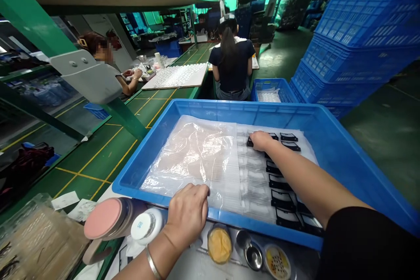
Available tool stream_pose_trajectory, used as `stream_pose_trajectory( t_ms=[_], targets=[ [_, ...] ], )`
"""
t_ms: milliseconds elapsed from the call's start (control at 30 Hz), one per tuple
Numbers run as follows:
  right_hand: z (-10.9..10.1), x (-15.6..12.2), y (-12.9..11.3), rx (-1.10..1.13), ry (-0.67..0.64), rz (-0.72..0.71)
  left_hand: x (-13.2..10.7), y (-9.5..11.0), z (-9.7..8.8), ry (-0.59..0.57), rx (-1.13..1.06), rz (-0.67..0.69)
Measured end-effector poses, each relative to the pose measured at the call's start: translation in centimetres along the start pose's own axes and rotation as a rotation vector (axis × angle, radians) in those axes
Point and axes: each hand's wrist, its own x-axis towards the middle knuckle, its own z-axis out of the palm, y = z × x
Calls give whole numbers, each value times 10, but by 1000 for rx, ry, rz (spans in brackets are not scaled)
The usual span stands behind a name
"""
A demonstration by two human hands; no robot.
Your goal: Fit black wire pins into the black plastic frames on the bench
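A big blue plastic crate [344, 162] stands in front of me, lined with a clear plastic sheet [193, 157] over a clear moulded tray [252, 183]. Several small black frame parts [282, 199] lie in rows on the tray's right side. My left hand [187, 214] grips the crate's near rim, fingers curled over the edge. My right hand [260, 141] reaches to the tray's far end, fingers closed on a black frame part [250, 142].
Below the crate's near rim are a pink-capped roll [105, 218], a white bottle [146, 225] and small metal cups [249, 251]. Stacked blue crates [357, 48] stand at right. Two people sit further along the green bench [108, 148]; a green shelf post [49, 39] rises at left.
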Motion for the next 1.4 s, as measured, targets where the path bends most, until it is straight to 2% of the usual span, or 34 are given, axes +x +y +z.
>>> stream_pose_trajectory(
  t_ms=[200,333,400,467,533,600,667,700,800,867,967,1033,1100,1133,1167,1233,1300,1333,1367,1400],
  targets=[
    [-13,-21,2,167,44,102,2,2,-2,-10,45,-12],
    [-37,-57,18,405,139,157,4,4,-5,-9,113,-6],
    [-51,-91,27,568,198,170,5,5,-7,-9,136,-9],
    [-61,-137,34,766,226,157,6,7,-9,-18,139,-24],
    [-65,-194,37,997,203,94,6,8,-11,-32,136,-46],
    [-58,-258,36,1198,179,66,6,9,-12,-44,137,-79],
    [-39,-326,29,1363,171,110,6,10,-12,-60,134,-101],
    [-25,-360,22,1536,134,168,5,11,-11,-66,129,-104],
    [30,-458,-12,1857,-35,422,4,10,-9,-68,105,-102],
    [72,-511,-43,2042,-173,589,6,7,-8,-58,86,-100],
    [128,-560,-96,2319,-296,707,11,5,-11,-36,38,-67],
    [154,-574,-129,2456,-342,681,8,10,-20,84,-94,6],
    [173,-578,-156,2566,-377,567,-11,25,-39,294,-312,87],
    [180,-577,-166,2596,-381,513,-28,35,-52,388,-423,115],
    [186,-576,-174,2609,-382,466,-51,48,-67,429,-521,150],
    [196,-571,-185,2581,-369,396,-111,72,-94,375,-660,237],
    [205,-564,-190,2519,-362,346,-179,89,-110,277,-713,346],
    [209,-560,-192,2489,-360,329,-213,93,-111,218,-712,405],
    [213,-556,-193,2465,-359,318,-244,92,-106,147,-698,466],
    [218,-552,-193,2445,-355,314,-272,88,-98,123,-663,514]
  ],
)
